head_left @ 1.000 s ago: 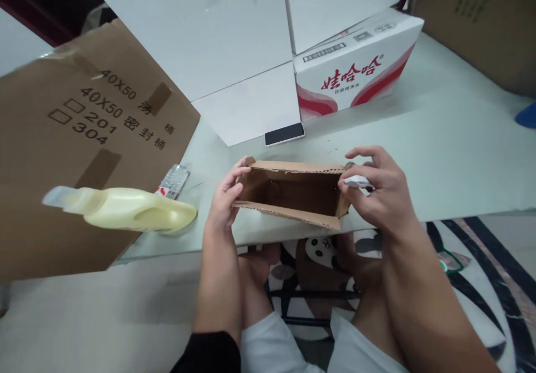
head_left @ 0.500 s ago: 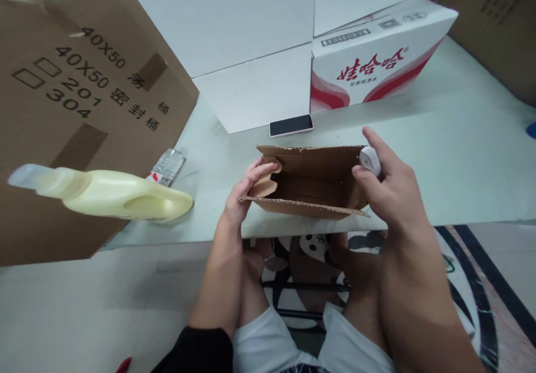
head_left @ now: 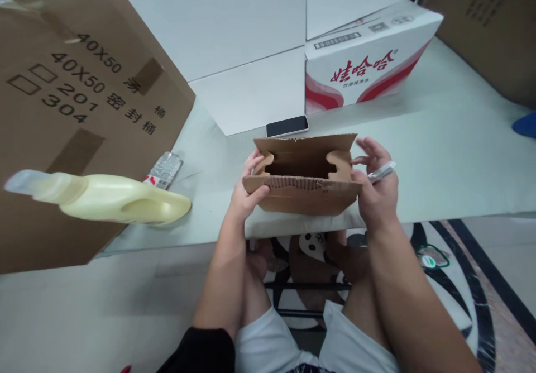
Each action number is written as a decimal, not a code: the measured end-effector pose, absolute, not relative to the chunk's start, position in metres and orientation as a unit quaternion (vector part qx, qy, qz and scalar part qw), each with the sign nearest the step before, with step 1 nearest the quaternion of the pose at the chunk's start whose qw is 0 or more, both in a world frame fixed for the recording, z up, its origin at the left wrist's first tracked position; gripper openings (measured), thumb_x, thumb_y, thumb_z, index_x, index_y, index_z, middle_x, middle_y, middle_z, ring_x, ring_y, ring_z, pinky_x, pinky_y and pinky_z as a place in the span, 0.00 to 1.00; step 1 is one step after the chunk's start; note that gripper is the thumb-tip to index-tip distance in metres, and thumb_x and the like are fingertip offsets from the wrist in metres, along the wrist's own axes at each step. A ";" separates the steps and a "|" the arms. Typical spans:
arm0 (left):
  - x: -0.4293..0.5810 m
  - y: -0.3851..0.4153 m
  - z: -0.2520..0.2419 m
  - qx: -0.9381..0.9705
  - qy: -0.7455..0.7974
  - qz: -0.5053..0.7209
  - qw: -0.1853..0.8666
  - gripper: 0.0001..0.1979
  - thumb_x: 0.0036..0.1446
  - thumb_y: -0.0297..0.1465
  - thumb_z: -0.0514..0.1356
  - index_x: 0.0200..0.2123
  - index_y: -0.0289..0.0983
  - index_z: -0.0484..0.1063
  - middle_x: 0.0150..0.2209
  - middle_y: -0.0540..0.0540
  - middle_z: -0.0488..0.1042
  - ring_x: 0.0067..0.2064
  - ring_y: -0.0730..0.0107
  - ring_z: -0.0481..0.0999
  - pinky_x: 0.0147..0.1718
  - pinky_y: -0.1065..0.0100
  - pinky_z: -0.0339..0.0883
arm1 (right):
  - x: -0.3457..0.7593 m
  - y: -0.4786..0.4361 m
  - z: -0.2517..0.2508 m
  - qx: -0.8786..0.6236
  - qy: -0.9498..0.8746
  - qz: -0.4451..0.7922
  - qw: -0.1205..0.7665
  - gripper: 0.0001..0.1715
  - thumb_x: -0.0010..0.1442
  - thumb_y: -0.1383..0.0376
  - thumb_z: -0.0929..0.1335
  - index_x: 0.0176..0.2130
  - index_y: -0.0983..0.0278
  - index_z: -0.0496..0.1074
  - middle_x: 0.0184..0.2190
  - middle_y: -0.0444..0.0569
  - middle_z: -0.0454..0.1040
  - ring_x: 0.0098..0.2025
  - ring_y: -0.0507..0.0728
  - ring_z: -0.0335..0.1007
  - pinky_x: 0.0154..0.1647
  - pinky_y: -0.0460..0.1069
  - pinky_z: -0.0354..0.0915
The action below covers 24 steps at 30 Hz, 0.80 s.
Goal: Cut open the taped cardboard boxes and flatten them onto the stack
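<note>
A small brown cardboard box [head_left: 304,199] sits near the table's front edge, its top open and its long flaps raised. My left hand [head_left: 247,189] grips its left end, thumb on the front flap and fingers behind the short side flap. At the right end, my right hand [head_left: 377,186] has its thumb by the front flap's corner and its fingers bent near the side flap. A slim white object [head_left: 382,171] is tucked in that hand; its kind is not clear. Shadow hides the bottom of the box.
A pale yellow bottle [head_left: 121,197] stands left, before a large carton [head_left: 50,155]. A clear packet [head_left: 165,169] lies behind it. A phone [head_left: 287,127] lies behind the small box, near a white-and-red carton [head_left: 368,71]. Something blue [head_left: 525,124] is far right.
The box has tipped, so its front flap, with torn edge, shows more. My right hand has turned and shifted slightly left; my left thumb now presses on the front flap.
</note>
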State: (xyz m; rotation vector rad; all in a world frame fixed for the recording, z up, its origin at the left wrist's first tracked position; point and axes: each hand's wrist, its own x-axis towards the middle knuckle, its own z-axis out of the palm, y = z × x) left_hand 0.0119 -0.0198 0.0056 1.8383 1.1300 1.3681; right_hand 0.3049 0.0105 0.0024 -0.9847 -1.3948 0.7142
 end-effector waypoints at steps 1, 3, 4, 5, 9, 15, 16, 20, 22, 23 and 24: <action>0.014 -0.018 0.002 0.666 0.437 0.534 0.282 0.36 0.55 0.53 0.64 0.64 0.49 0.64 0.72 0.41 0.54 0.72 0.44 0.54 0.68 0.44 0.52 | 0.306 0.013 -0.003 -0.436 -0.602 0.276 0.609 0.36 0.60 0.49 0.69 0.64 0.54 0.62 0.66 0.57 0.63 0.55 0.64 0.72 0.46 0.58 0.73; 0.016 -0.014 -0.005 0.628 0.461 0.564 0.273 0.39 0.54 0.52 0.66 0.66 0.51 0.59 0.73 0.41 0.53 0.71 0.45 0.58 0.67 0.46 0.57 | 0.307 0.016 -0.012 -0.441 -0.601 0.258 0.615 0.38 0.61 0.47 0.68 0.65 0.54 0.61 0.66 0.57 0.61 0.61 0.67 0.67 0.51 0.61 0.72; 0.016 -0.012 -0.009 0.618 0.469 0.571 0.271 0.40 0.54 0.51 0.67 0.67 0.53 0.57 0.73 0.42 0.51 0.70 0.45 0.59 0.66 0.46 0.58 | 0.308 0.017 -0.015 -0.431 -0.603 0.273 0.613 0.39 0.61 0.46 0.67 0.66 0.54 0.59 0.65 0.57 0.62 0.63 0.67 0.65 0.52 0.61 0.71; 0.016 -0.011 -0.011 0.613 0.473 0.572 0.270 0.42 0.54 0.50 0.67 0.68 0.55 0.55 0.74 0.44 0.49 0.70 0.46 0.59 0.66 0.47 0.58 | 0.308 0.017 -0.017 -0.420 -0.607 0.294 0.607 0.39 0.62 0.45 0.66 0.67 0.55 0.58 0.64 0.57 0.64 0.63 0.67 0.65 0.54 0.62 0.70; 0.016 -0.010 -0.011 0.624 0.456 0.572 0.275 0.43 0.55 0.47 0.68 0.69 0.59 0.52 0.74 0.47 0.50 0.73 0.51 0.54 0.69 0.48 0.52 | 0.305 0.010 -0.011 -0.420 -0.640 0.304 0.566 0.29 0.59 0.47 0.70 0.54 0.58 0.72 0.58 0.55 0.70 0.62 0.65 0.66 0.63 0.64 0.63; 0.014 -0.015 0.005 0.640 0.482 0.530 0.275 0.17 0.57 0.45 0.66 0.47 0.45 0.81 0.61 0.43 0.73 0.66 0.49 0.67 0.67 0.45 0.56 | 0.297 0.000 -0.002 -0.423 -0.630 0.306 0.575 0.21 0.59 0.47 0.68 0.41 0.59 0.76 0.60 0.54 0.67 0.65 0.68 0.62 0.63 0.66 0.63; 0.011 -0.015 0.005 0.621 0.488 0.548 0.275 0.15 0.56 0.44 0.67 0.41 0.43 0.83 0.59 0.43 0.75 0.64 0.49 0.69 0.67 0.46 0.57 | 0.296 0.000 -0.004 -0.432 -0.608 0.312 0.588 0.22 0.59 0.47 0.68 0.45 0.58 0.75 0.61 0.54 0.66 0.65 0.68 0.62 0.60 0.64 0.66; -0.009 -0.012 -0.005 0.379 0.503 0.712 0.310 0.11 0.47 0.39 0.68 0.32 0.40 0.82 0.49 0.45 0.81 0.58 0.54 0.76 0.61 0.55 0.66 | 0.291 0.002 -0.011 -0.518 -0.433 0.393 0.625 0.24 0.60 0.52 0.66 0.54 0.56 0.69 0.57 0.55 0.69 0.59 0.66 0.70 0.34 0.52 0.75; -0.017 -0.009 -0.011 0.243 0.510 0.749 0.347 0.10 0.44 0.39 0.67 0.30 0.39 0.80 0.41 0.45 0.82 0.49 0.58 0.80 0.50 0.60 0.73 | 0.284 0.002 -0.011 -0.537 -0.389 0.485 0.570 0.24 0.58 0.53 0.66 0.52 0.58 0.71 0.54 0.56 0.73 0.55 0.66 0.73 0.29 0.51 0.73; -0.019 -0.007 -0.014 0.208 0.516 0.748 0.362 0.11 0.44 0.39 0.66 0.29 0.39 0.79 0.37 0.46 0.82 0.44 0.61 0.80 0.44 0.63 0.74 | 0.280 0.002 -0.011 -0.533 -0.398 0.532 0.524 0.24 0.57 0.54 0.66 0.51 0.59 0.72 0.54 0.56 0.74 0.55 0.66 0.73 0.32 0.52 0.74; -0.019 -0.006 -0.017 0.194 0.526 0.741 0.368 0.12 0.45 0.40 0.65 0.29 0.39 0.78 0.34 0.47 0.81 0.40 0.63 0.80 0.39 0.65 0.74 | 0.274 0.000 -0.012 -0.520 -0.422 0.572 0.474 0.25 0.57 0.56 0.66 0.52 0.60 0.73 0.56 0.56 0.74 0.57 0.66 0.73 0.37 0.55 0.76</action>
